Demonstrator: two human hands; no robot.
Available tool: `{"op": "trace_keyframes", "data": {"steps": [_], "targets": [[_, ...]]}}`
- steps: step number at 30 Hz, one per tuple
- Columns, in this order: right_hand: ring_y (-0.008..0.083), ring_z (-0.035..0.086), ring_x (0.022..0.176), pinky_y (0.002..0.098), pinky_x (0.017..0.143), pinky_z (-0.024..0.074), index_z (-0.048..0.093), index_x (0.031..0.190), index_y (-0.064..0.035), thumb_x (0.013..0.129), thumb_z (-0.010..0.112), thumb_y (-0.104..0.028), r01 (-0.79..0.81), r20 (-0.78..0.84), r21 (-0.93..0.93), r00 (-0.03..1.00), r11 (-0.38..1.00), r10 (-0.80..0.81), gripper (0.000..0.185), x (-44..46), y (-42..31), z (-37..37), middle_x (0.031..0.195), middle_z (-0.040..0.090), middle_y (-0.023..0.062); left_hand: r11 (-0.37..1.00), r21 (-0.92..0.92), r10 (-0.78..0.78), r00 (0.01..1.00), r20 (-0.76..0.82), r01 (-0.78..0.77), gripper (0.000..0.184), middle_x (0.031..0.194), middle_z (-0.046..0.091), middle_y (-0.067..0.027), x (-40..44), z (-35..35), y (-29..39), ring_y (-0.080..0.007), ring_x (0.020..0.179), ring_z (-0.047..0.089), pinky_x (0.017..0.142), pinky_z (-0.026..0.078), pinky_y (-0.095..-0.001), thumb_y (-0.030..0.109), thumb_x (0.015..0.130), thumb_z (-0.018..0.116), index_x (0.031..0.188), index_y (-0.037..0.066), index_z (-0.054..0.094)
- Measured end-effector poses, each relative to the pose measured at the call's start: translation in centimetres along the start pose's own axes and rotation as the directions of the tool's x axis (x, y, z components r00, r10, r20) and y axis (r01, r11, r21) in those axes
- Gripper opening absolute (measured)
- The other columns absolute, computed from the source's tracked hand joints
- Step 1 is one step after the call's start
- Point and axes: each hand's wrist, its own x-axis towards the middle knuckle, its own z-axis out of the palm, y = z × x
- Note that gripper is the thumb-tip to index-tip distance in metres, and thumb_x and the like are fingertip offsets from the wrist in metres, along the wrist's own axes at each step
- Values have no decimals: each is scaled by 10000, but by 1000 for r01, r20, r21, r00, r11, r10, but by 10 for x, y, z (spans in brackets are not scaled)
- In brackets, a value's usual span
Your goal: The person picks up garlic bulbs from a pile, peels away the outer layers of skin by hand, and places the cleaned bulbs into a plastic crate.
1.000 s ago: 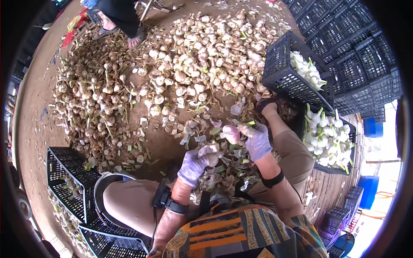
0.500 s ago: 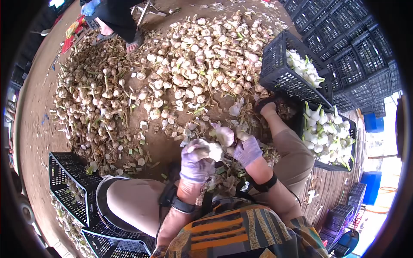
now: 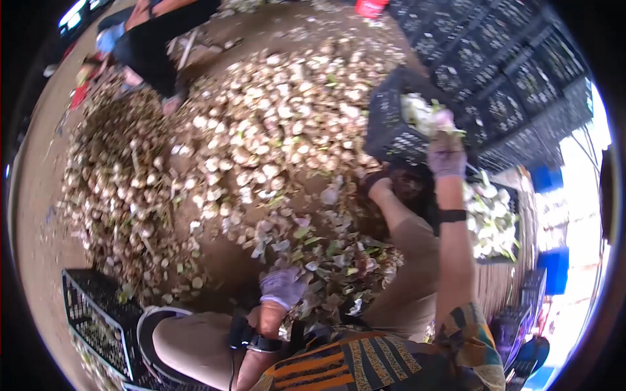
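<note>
My right hand, in a thin purple-white glove, is stretched out at the rim of a black plastic crate. Its fingers are closed on a garlic bulb with a purplish tint. Peeled white garlic lies inside that crate, next to the held bulb. Low in the middle, my left hand, gloved alike, hangs beside a heap of garlic skins and leaf scraps. Motion blurs its fingers, and nothing shows clearly in them.
A broad pile of untrimmed garlic covers the ground ahead. Another crate of white garlic stands by my right knee. Stacked black crates rise at the right. A black crate sits at lower left. Another person works at upper left.
My hands have parted. The right one has swung up and right to the crate with a garlic bulb; the left has dropped lower. The view has shifted.
</note>
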Motion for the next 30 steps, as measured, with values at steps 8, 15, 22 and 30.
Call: {"op": "trace_keyframes", "data": {"steps": [8,15,22,30], "targets": [[148,588,840,281,742,474,614,1027,-37,766,594,-91,-681,-598,-636,732,363,327,267,-26,256,51,864,641,52,992,-69,-107,993,-58,103,291,1116,577,-109,16,-3,-20,-350,982,529,813,420,-454,330,760,603,974,137,648],[325,555,1027,379,894,433,489,1237,-156,719,671,-203,46,-212,-814,905,-579,369,552,-16,419,15,1107,586,170,935,-286,-223,975,-12,211,341,1099,581,-128,27,14,-44,-330,951,546,816,429,-431,382,782,592,974,104,642],[315,512,1090,372,910,420,518,1137,-115,714,673,-186,49,-363,-785,771,-618,522,456,-35,376,11,1183,544,137,889,-427,-208,976,-58,164,274,1019,592,-139,29,20,-43,-344,886,551,753,434,-454,317,769,612,915,86,638],[264,634,831,344,656,515,544,1058,-53,685,692,-96,-681,-607,-731,672,33,425,403,-68,402,-13,997,627,158,824,-559,-247,947,-206,93,189,985,601,-123,28,25,-49,-286,829,582,724,483,-374,66,719,661,902,45,620]]}}
